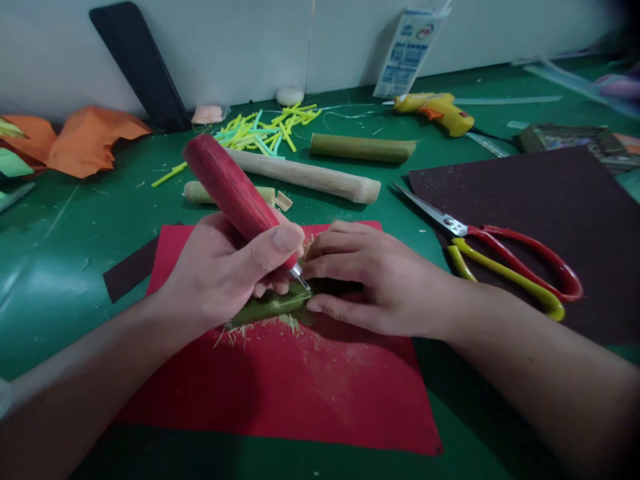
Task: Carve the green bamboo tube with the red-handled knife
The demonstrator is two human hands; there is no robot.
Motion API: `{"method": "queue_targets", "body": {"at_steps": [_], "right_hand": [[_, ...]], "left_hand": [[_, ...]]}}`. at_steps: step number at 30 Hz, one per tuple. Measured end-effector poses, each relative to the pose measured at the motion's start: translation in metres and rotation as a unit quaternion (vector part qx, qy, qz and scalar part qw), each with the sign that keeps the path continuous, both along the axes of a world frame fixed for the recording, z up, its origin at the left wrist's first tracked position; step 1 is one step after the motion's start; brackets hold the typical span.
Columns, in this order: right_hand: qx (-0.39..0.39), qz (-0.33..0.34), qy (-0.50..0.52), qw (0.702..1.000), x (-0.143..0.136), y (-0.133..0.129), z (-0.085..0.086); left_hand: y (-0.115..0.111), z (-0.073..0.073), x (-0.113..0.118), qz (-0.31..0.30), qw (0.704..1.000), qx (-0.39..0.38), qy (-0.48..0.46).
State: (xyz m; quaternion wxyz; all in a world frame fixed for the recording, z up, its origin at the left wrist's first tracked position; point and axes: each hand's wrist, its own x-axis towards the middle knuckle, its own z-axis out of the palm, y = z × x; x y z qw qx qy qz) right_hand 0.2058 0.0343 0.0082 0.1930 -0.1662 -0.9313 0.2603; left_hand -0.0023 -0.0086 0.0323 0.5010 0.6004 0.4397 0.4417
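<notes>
My left hand (225, 267) is closed around a carving gouge (233, 187) with a thick red wooden handle and a short metal tip. The tip points down to the right and meets a green bamboo piece (270, 307). With fingers and thumb, my right hand (375, 277) grips the right end of that bamboo, hiding much of it. Pale shavings (290, 323) lie along the bamboo's near side. Underneath is a red sheet (300, 393) on the green table (55, 267).
Scissors (480, 247) with red and yellow handles lie at right on a dark sheet (540, 200). Behind are a pale stick (305, 177), a bamboo tube (363, 148), cut yellow-green strips (250, 133), and a yellow glue gun (440, 112). A black phone-like slab (143, 67) leans against the wall.
</notes>
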Motion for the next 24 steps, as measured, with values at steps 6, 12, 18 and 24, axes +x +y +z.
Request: {"method": "queue_targets", "body": {"at_steps": [6, 12, 18, 24], "right_hand": [[-0.041, -0.025, 0.002, 0.999, -0.005, -0.005, -0.002], [-0.049, -0.039, 0.009, 0.998, -0.006, -0.004, -0.006], [-0.059, -0.038, 0.002, 0.998, -0.007, -0.004, -0.005], [-0.063, -0.032, -0.001, 0.998, -0.006, -0.002, -0.006]], "left_hand": [[-0.003, 0.000, 0.003, -0.016, 0.999, -0.030, 0.012], [-0.005, -0.003, 0.005, -0.018, 0.999, -0.033, 0.024], [-0.003, -0.011, 0.002, -0.094, 0.992, -0.082, 0.010], [-0.003, -0.012, 0.002, -0.093, 0.992, -0.088, 0.002]]}}
